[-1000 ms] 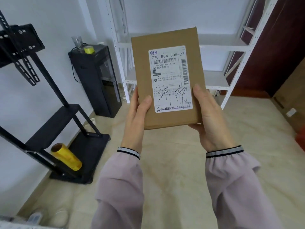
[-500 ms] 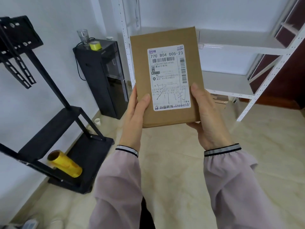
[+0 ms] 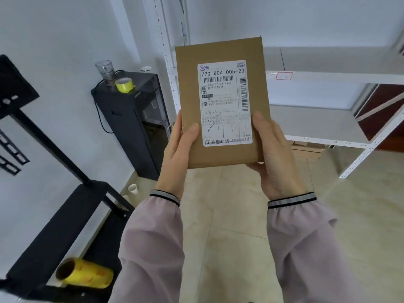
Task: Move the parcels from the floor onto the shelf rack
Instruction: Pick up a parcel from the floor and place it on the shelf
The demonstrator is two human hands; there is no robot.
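Note:
I hold a flat brown cardboard parcel (image 3: 190, 99) upright in front of me, its white shipping label facing me. My left hand (image 3: 177, 154) grips its lower left edge with the thumb on the front. Along the lower right edge sits my right hand (image 3: 277, 158), thumb beside the label. Right behind the parcel stands the white metal shelf rack (image 3: 328, 77), with two bare shelves showing to the right. Under the lower shelf (image 3: 306, 121) lie some brown cartons (image 3: 308, 148), partly hidden.
A black water dispenser (image 3: 133, 119) stands left of the rack with a glass (image 3: 106, 72) and a yellow tape roll (image 3: 124, 85) on top. A black stand (image 3: 65, 206) fills the left side, with a yellow film roll (image 3: 85, 276) on its base. Beige tiled floor (image 3: 229, 204) lies below.
The rack and the dispenser have grown larger and nearer in view. The parcel stays in both hands at the same height, label still toward me.

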